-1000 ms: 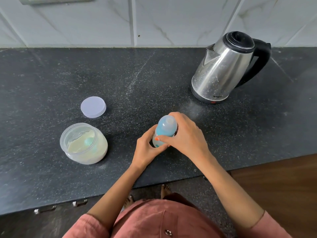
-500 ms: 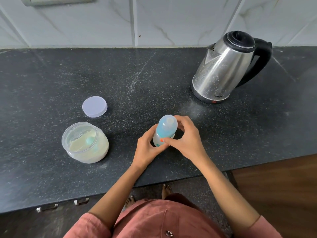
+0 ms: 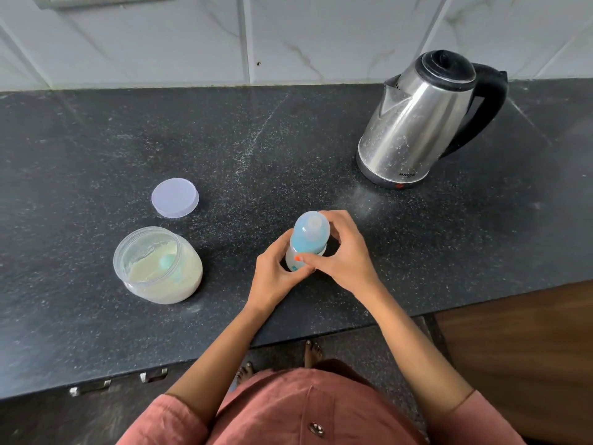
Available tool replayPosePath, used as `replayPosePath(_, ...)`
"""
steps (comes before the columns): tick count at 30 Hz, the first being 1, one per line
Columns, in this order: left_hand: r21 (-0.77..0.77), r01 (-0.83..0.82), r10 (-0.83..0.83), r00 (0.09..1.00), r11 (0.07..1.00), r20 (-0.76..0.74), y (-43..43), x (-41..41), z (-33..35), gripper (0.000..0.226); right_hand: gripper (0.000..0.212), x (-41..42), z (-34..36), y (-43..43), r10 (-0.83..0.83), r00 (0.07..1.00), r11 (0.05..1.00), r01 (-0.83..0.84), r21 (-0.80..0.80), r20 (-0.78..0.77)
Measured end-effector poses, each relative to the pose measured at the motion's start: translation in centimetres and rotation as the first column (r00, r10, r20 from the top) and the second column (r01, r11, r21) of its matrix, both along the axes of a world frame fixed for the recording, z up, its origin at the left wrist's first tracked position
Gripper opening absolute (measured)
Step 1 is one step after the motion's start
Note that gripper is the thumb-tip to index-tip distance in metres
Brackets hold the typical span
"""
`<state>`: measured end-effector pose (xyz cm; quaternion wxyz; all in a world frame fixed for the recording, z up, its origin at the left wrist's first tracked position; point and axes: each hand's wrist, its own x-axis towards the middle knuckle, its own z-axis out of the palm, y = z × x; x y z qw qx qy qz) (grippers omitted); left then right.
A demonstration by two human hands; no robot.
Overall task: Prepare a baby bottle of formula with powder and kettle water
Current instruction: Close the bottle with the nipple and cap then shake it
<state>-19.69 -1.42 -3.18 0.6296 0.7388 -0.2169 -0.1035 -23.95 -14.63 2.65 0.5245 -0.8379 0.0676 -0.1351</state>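
Observation:
A baby bottle (image 3: 308,239) with a blue cap stands upright near the front of the black counter (image 3: 96,139). My left hand (image 3: 272,277) wraps the bottle's clear lower body. My right hand (image 3: 343,252) curls around the blue cap from the right, thumb across its front. An open clear jar of pale formula powder (image 3: 158,266) with a blue scoop inside sits to the left. Its round lilac lid (image 3: 175,197) lies flat behind it. A steel kettle (image 3: 417,123) with a black lid and handle stands at the back right.
A white tiled wall (image 3: 288,36) rises behind the counter. The counter's front edge runs just below my wrists, with drawer handles (image 3: 118,382) under it at lower left and a brown wooden surface (image 3: 529,348) at lower right. My bare feet show on the floor.
My right hand has slid from over the top of the cap down to its side, uncovering the cap. The bottle and my left hand have stayed in place.

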Motion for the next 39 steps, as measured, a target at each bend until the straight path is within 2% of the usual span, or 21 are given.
replayPosePath(3,0.006,-0.018,0.018,1.000,1.000,0.015,0.1,0.0,0.2,0.054,0.066,0.3,0.0,0.8,-0.013,1.000,0.999,0.013,-0.031,-0.008)
replayPosePath(7,-0.008,0.000,0.000,1.000,1.000,0.006,0.2,0.0,0.0,0.057,0.073,-0.2,0.5,-0.7,0.244,0.965,0.954,-0.220,0.202,-0.100)
replayPosePath(10,-0.020,0.007,-0.007,1.000,1.000,0.000,0.1,0.0,0.0,0.056,0.067,-0.2,0.5,-1.6,0.275,0.955,0.933,-0.238,0.269,-0.109)
replayPosePath(13,-0.022,0.005,-0.005,1.000,1.000,-0.002,0.1,0.0,-0.1,0.056,0.060,0.0,0.3,-1.4,0.180,0.979,0.956,-0.152,0.250,-0.095)
replayPosePath(18,0.000,-0.010,0.010,1.000,1.000,0.028,0.2,0.1,0.0,0.058,0.061,0.5,-0.1,0.5,0.008,0.999,0.997,-0.004,0.076,-0.054)
replayPosePath(20,-0.004,-0.007,0.007,1.000,1.000,0.027,0.2,0.1,0.1,0.057,0.064,0.4,0.2,0.3,0.064,0.995,0.993,-0.057,0.101,-0.070)
replayPosePath(24,-0.020,0.008,-0.008,1.000,1.000,0.007,0.1,0.0,0.0,0.055,0.072,0.0,0.8,-1.5,0.338,0.930,0.904,-0.279,0.322,-0.143)
replayPosePath(27,-0.012,0.004,-0.004,1.000,1.000,0.010,0.1,0.0,0.1,0.055,0.065,0.0,1.0,-2.1,0.288,0.944,0.916,-0.222,0.334,-0.161)
replayPosePath(30,-0.006,-0.001,0.001,1.000,1.000,0.006,0.1,0.0,0.0,0.057,0.059,0.4,0.9,-1.5,0.156,0.977,0.969,-0.123,0.215,-0.147)
replayPosePath(34,0.010,-0.007,0.007,0.999,1.000,0.032,0.2,0.2,-0.1,0.060,0.061,0.5,0.5,-0.2,0.071,0.990,0.994,-0.060,0.092,-0.120)
replayPosePath(36,0.009,-0.005,0.004,1.000,1.000,0.024,0.1,0.2,-0.2,0.061,0.065,0.3,0.5,-0.5,0.127,0.985,0.988,-0.114,0.108,-0.120)
replayPosePath(39,-0.002,0.002,-0.002,1.000,1.000,0.003,0.1,0.1,-0.1,0.058,0.071,0.1,0.9,-1.5,0.299,0.938,0.942,-0.262,0.207,-0.174)
